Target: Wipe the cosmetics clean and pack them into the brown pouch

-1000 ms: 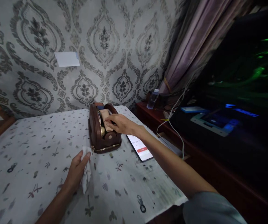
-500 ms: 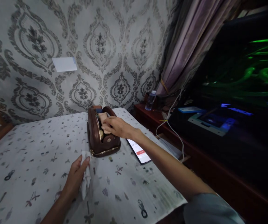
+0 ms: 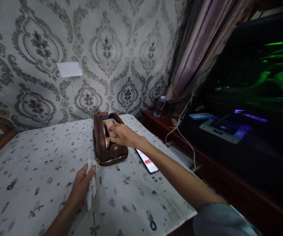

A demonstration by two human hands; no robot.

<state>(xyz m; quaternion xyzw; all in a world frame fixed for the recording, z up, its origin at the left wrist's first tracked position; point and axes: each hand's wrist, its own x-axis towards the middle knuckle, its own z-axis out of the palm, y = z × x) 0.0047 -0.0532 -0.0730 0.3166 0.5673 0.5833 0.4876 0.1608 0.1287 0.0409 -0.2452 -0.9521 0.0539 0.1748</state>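
A dark brown zippered bag (image 3: 104,150) stands open on the patterned white cloth (image 3: 57,164). My right hand (image 3: 122,134) reaches into its opening, fingers bent against a beige item (image 3: 109,124); the fingertips are partly hidden, so what they grip is unclear. Other small things inside are hard to make out. My left hand (image 3: 81,184), in front of the bag and to its left, holds a crumpled white tissue (image 3: 91,193) between thumb and fingers. Partly under my right forearm lies a phone (image 3: 149,162) with a lit screen.
On the red-brown ledge at the right stand a clear bottle (image 3: 159,106) and a looping white cable (image 3: 187,142). A dark case with green lights (image 3: 264,78) fills the far right. Patterned wallpaper rises behind the cloth.
The view has shifted very slightly. My right hand has moved a little within the bag's opening, and my left hand keeps its hold on the tissue.
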